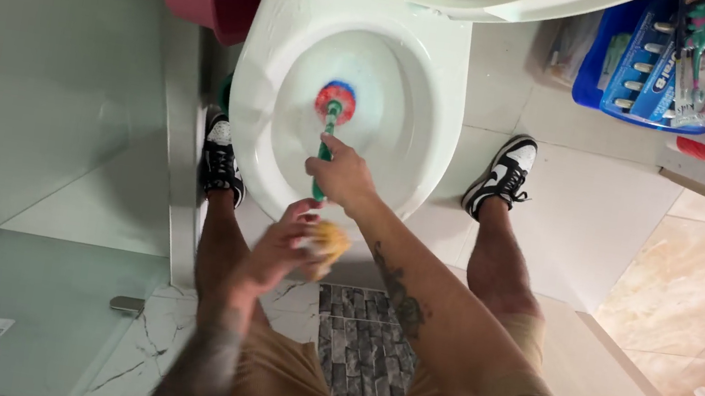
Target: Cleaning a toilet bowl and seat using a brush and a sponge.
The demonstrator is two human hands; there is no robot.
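Green-handled brush (pixel 325 143) with red-blue head, white toilet bowl (pixel 444 81), yellow sponge (pixel 331 241).

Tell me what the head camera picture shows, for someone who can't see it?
Seen from above, a person's right hand pushes a green-handled brush with a red and blue head into a white toilet bowl. The left hand holds a yellow sponge. Black-and-white shoes stand either side.
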